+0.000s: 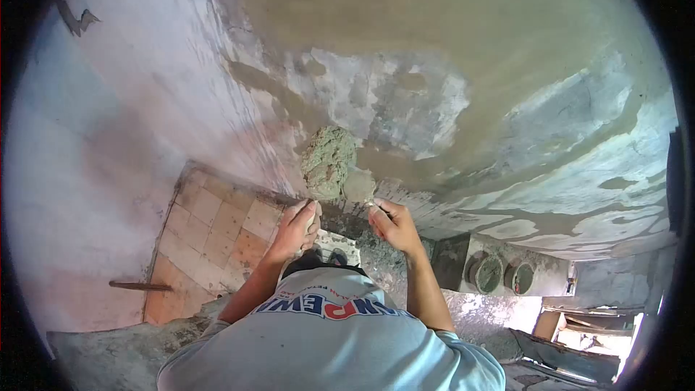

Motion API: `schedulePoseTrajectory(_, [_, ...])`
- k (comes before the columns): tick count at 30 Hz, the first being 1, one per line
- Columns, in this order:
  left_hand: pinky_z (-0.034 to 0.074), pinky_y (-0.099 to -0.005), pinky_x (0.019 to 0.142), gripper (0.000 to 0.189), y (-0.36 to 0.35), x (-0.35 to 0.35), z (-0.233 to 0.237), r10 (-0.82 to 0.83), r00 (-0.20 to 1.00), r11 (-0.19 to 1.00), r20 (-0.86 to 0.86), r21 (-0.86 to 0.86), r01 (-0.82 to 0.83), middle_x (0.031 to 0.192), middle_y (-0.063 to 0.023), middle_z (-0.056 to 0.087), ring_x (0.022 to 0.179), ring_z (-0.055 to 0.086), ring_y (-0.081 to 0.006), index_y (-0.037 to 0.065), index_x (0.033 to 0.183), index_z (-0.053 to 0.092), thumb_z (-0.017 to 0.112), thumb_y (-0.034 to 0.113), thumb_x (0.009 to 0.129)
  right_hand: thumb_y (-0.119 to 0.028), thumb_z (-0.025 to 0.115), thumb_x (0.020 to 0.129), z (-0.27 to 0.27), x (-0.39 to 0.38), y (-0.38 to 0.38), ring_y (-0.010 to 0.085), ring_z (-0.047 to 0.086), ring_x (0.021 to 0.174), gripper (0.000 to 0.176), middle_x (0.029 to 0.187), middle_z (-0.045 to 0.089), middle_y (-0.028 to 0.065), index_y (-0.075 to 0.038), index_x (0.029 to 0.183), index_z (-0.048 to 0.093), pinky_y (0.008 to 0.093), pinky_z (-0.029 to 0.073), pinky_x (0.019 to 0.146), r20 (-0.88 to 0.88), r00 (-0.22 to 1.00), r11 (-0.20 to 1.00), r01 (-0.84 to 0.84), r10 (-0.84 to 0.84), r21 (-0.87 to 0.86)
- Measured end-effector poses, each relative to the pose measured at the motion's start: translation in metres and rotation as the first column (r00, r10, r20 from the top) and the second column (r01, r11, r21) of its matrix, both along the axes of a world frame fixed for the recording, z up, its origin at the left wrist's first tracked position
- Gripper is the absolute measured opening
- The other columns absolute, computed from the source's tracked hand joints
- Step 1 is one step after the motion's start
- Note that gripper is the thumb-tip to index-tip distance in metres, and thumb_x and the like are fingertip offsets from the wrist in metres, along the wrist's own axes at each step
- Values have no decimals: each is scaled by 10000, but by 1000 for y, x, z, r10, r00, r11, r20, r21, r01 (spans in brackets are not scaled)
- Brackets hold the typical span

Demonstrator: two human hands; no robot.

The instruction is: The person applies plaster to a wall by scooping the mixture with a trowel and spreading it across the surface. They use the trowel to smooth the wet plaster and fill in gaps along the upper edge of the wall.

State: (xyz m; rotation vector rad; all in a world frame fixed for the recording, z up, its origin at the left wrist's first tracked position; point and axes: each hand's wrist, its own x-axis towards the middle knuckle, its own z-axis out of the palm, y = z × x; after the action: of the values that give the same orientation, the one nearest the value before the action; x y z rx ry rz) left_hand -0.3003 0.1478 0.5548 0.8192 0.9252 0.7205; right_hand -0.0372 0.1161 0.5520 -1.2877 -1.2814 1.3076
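My left hand [298, 227] is closed in a fist around the handle of a mortar-loaded hawk, whose board is hidden under the load. A thick, lumpy heap of wet grey-green mortar [327, 162] sits on it, just beyond the fist. My right hand [392, 225] grips the handle of a trowel [359, 185], its fingers wrapped around it. The mortar-smeared blade points up and left, right at the lower right edge of the heap. Ahead rises a wall [405, 108], partly covered with damp brown plaster, with grey and white bare patches.
On the left is a pinkish-white wall [123, 145] above a tiled surface [210, 224]. A concrete block with two round openings [486, 274] stands low on the right. Farther right, a wooden frame [586, 333] lies in bright light. My feet [337, 256] show below.
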Motion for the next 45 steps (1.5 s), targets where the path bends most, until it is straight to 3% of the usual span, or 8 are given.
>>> schedulePoseTrajectory(7, [319,-269,385,294,12,-8,-2,42,997,998,61,-48,-40,653,15,459,430,388,-90,101,1011,522,474,379,1094,-195,548,1070,7,-34,6,66,470,497,300,614,562,-8,-33,838,649,253,340,443,-484,870,970,-25,-98,-241])
schedulePoseTrajectory(9, [309,-280,377,329,12,-5,-7,188,979,971,-78,-134,-197,592,25,450,424,400,-86,148,936,577,489,429,1083,-214,528,1092,-56,-21,14,103,524,527,300,801,654,50,-26,1284,663,245,401,454,-299,951,990,-110,77,-93])
schedulePoseTrajectory(14, [239,-308,351,418,29,-19,-21,26,974,969,226,-244,31,557,3,377,398,347,-123,118,813,507,535,461,1051,-142,377,1076,-32,-27,35,134,561,580,427,880,684,84,-27,1449,550,260,448,484,-526,845,979,-178,100,-98])
schedulePoseTrajectory(25, [271,-315,330,444,47,-11,8,40,949,985,314,-175,16,551,3,358,369,313,-149,170,741,485,489,440,1093,-213,541,1039,198,-7,69,155,578,629,539,995,616,119,-21,1530,427,268,450,432,-673,733,931,176,93,321])
schedulePoseTrajectory(33, [293,-324,373,382,41,-23,-16,102,981,992,168,-87,-88,615,5,383,419,331,-144,170,789,493,523,409,1085,-223,564,1035,420,76,100,124,570,551,420,913,671,91,3,1389,576,272,429,440,-380,826,401,542,-418,738])
schedulePoseTrajectory(39, [243,-313,361,420,48,-37,-42,17,951,996,308,83,-44,585,32,321,406,221,-112,187,756,439,553,439,1072,-202,578,999,493,122,136,309,712,764,382,958,695,203,2,1319,620,473,564,685,-98,-108,-78,-172,-989,982])
schedulePoseTrajectory(43, [240,-316,350,431,67,-39,-60,-120,934,941,336,338,-1,579,36,304,394,195,-108,181,749,437,535,439,1080,-96,547,954,491,92,133,445,709,976,496,1154,665,236,-15,1440,491,545,572,818,188,-323,174,70,-928,982])
schedulePoseTrajectory(45, [240,-312,349,431,85,-40,-102,-75,888,992,453,128,18,581,39,312,392,202,-102,184,746,432,517,434,1087,-70,526,943,490,92,135,475,697,1002,544,1201,648,245,-53,1480,443,554,573,843,255,-303,239,89,-918,967])
